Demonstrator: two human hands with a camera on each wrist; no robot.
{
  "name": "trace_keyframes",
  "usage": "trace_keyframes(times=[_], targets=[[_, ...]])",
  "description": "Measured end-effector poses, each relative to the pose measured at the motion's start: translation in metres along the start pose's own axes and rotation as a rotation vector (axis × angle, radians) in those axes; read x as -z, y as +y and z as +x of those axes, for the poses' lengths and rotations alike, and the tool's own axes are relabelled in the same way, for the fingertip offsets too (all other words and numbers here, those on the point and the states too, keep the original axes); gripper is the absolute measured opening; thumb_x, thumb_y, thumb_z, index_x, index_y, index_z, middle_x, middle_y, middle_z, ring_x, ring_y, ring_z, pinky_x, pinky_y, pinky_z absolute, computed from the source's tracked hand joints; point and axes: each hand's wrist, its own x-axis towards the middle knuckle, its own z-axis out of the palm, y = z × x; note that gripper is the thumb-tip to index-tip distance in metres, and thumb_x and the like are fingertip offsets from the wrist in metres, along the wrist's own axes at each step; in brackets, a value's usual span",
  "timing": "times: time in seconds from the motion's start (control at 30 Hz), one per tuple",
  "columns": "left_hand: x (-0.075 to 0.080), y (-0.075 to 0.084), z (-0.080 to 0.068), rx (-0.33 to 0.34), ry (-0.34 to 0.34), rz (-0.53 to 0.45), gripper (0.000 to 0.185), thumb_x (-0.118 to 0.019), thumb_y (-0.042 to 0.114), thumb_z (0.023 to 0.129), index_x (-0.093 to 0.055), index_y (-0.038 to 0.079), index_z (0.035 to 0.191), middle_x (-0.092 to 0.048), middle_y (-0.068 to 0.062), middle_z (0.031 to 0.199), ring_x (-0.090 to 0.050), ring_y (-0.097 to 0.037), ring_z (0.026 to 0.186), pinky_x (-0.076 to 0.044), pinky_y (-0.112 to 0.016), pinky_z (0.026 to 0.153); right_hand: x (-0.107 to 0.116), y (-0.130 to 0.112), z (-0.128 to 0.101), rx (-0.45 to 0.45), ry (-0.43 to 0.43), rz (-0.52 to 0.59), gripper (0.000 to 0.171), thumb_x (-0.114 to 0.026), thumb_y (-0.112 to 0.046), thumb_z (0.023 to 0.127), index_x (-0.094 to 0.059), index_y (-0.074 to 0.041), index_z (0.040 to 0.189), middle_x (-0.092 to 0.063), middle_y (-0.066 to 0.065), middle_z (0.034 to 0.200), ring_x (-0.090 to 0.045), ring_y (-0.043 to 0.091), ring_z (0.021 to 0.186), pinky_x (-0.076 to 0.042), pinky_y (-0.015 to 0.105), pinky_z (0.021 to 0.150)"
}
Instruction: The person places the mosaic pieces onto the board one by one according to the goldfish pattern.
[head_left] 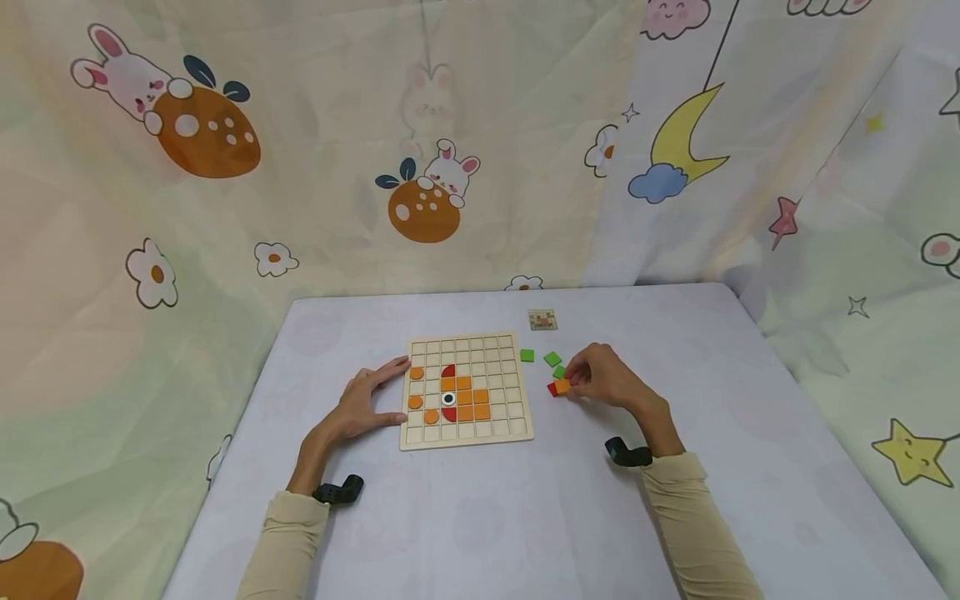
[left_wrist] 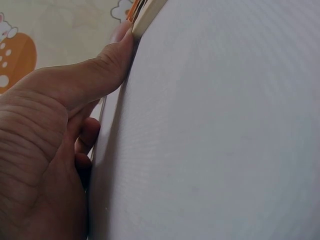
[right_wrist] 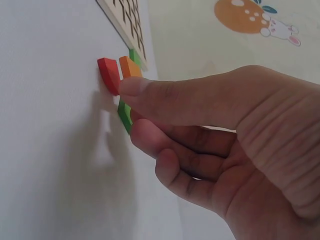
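Observation:
A wooden grid board (head_left: pixel 501 425) lies on the table, bearing orange squares (head_left: pixel 465 397), red rounded pieces (head_left: pixel 448 371), a black-and-white eye tile (head_left: pixel 448 399) and orange discs (head_left: pixel 416 373). My left hand (head_left: pixel 362 406) rests at the board's left edge, thumb and fingers spread and touching it. Right of the board, my right hand (head_left: pixel 609 379) pinches an orange tile (right_wrist: pixel 129 67) between thumb and fingers, its far part hidden by the thumb. Just beside that tile is a red curved piece (right_wrist: pixel 108 75). Green squares (head_left: pixel 552 359) lie near the fingertips.
A small printed pattern card (head_left: pixel 543 320) lies behind the board, toward the back of the white table (head_left: pixel 480 517). Patterned cloth (head_left: pixel 525 242) hangs behind the table. Each wrist wears a black camera (head_left: pixel 628 452).

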Motion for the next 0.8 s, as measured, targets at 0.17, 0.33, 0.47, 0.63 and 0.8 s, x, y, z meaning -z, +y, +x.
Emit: trace_keyframes(times=[0.17, 0.33, 0.47, 0.63, 0.8], targets=[[0.001, 0.002, -0.001, 0.007, -0.003, -0.009, 0.099, -0.089, 0.051, 0.070, -0.042, 0.030, 0.154, -0.033, 0.009, 0.165, -0.039, -0.017, 0.102, -0.029, -0.041, 0.091, -0.004, -0.005, 0.005, 0.039, 0.000, 0.001, 0.021, -0.086, -0.002, 0.074, -0.077, -0.003, 0.093, -0.074, 0.005, 0.082, -0.064, 0.013, 0.072, -0.054, 0.025, 0.067], [0.001, 0.002, -0.001, 0.001, 0.000, 0.007, 0.099, -0.088, 0.052, 0.070, -0.041, 0.029, 0.155, -0.033, 0.008, 0.165, -0.040, -0.017, 0.103, -0.030, -0.041, 0.090, -0.008, -0.009, 0.011, 0.062, -0.005, 0.008, 0.020, -0.084, -0.001, 0.075, -0.078, -0.001, 0.094, -0.074, 0.006, 0.084, -0.064, 0.012, 0.072, -0.054, 0.025, 0.068], [0.001, 0.002, 0.000, 0.000, 0.002, 0.017, 0.099, -0.088, 0.052, 0.070, -0.041, 0.029, 0.155, -0.034, 0.007, 0.165, -0.040, -0.017, 0.103, -0.030, -0.039, 0.089, -0.010, -0.013, 0.016, 0.086, -0.012, -0.003, 0.020, -0.085, -0.002, 0.075, -0.078, -0.001, 0.093, -0.074, 0.006, 0.083, -0.064, 0.012, 0.071, -0.054, 0.025, 0.067], [0.001, 0.001, 0.000, 0.000, 0.002, 0.017, 0.099, -0.088, 0.050, 0.071, -0.041, 0.028, 0.155, -0.034, 0.007, 0.165, -0.040, -0.017, 0.102, -0.030, -0.038, 0.087, -0.013, -0.017, 0.022, 0.081, -0.018, 0.016, 0.022, -0.086, -0.003, 0.075, -0.077, -0.001, 0.095, -0.074, 0.005, 0.081, -0.065, 0.013, 0.070, -0.055, 0.025, 0.065], [0.001, 0.000, 0.000, -0.007, 0.006, 0.022, 0.098, -0.088, 0.050, 0.072, -0.041, 0.028, 0.155, -0.034, 0.007, 0.165, -0.039, -0.017, 0.100, -0.031, -0.037, 0.086, -0.019, -0.022, 0.029, 0.073, -0.027, 0.050, 0.021, -0.083, -0.001, 0.077, -0.077, 0.002, 0.097, -0.074, 0.006, 0.080, -0.065, 0.014, 0.067, -0.055, 0.026, 0.059]])
